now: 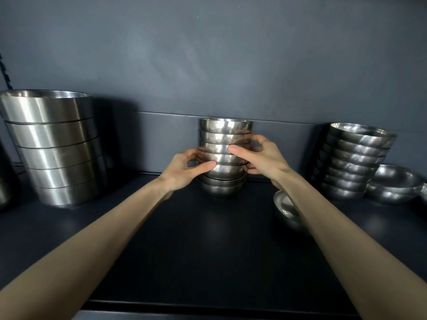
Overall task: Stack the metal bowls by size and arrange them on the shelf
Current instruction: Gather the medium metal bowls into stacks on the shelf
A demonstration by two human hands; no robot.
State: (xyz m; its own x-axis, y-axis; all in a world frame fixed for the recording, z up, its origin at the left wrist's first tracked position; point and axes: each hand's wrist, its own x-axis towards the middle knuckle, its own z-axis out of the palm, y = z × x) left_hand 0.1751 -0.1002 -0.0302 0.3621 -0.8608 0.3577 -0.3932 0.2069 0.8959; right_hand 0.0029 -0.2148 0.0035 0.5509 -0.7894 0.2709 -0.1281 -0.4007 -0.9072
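Dark blue shelf [208,239], centre: both hands, left hand [182,172] and right hand [263,158], grip a stack of small round steel bowls [225,144], between taller straight-sided steel bowls [53,144] left and a leaning bowl stack [353,158] right.

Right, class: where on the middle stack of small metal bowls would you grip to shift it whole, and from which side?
Probably low, at the bottom bowl, with one of the hands on each flank of the middle stack. The bowls merely nest, flaring upward, so a grip higher up could lift only the upper ones. The left hand and right hand now hold it mid-height.
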